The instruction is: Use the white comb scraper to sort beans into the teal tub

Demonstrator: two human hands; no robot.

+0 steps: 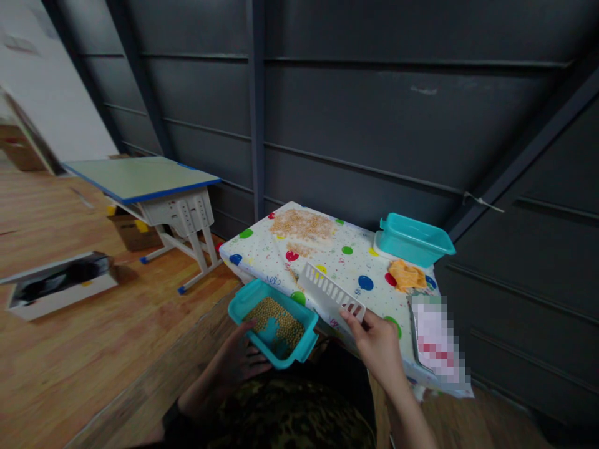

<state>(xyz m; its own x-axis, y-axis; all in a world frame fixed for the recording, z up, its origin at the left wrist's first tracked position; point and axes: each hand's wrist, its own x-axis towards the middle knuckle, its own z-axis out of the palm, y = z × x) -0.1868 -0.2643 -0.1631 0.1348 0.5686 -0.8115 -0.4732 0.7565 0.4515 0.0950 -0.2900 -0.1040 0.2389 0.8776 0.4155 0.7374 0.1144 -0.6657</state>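
Observation:
My left hand [238,357] grips the near left side of a teal plastic bin [306,348], thumb over its rim. Yellowish soybeans [270,310] lie in the bin, with part of its bottom bare. The bin is held at the front edge of the table, below the tabletop's far beans. In my right hand [377,340] is a white slotted plastic piece [330,298], pinched at its right end and tilted over the table edge, beside the bin. A spread of beans [302,226] covers the table's far left part, and a thin trail of them runs toward the bin.
The table has a dotted white cloth [346,265]. At its back right stands another teal bin [414,240], with an orange cloth [406,276] before it. A blurred-out sheet [437,340] lies at the right edge. A desk [145,178] stands left; a dark wall [355,112] rises behind.

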